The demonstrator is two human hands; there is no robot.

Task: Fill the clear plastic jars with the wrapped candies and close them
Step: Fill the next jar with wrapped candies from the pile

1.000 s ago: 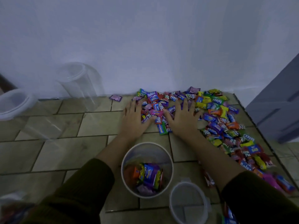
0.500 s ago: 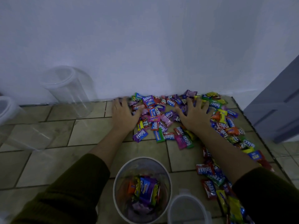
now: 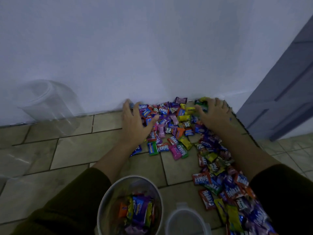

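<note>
Your long sleeves are dark olive fabric, the left sleeve point(image 3: 67, 204) left of the clear round plastic jar point(image 3: 132, 176), the right sleeve point(image 3: 286, 194) right of it. Both stop mid-forearm.

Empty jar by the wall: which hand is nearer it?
Left. The left hand sits right of the jar; the right hand lies farther right, across the candy pile.

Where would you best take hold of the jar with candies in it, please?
Probably by the round wall just under the rim of the jar, from its left: it stands upright and open, and a lid lies close at its right.
</note>
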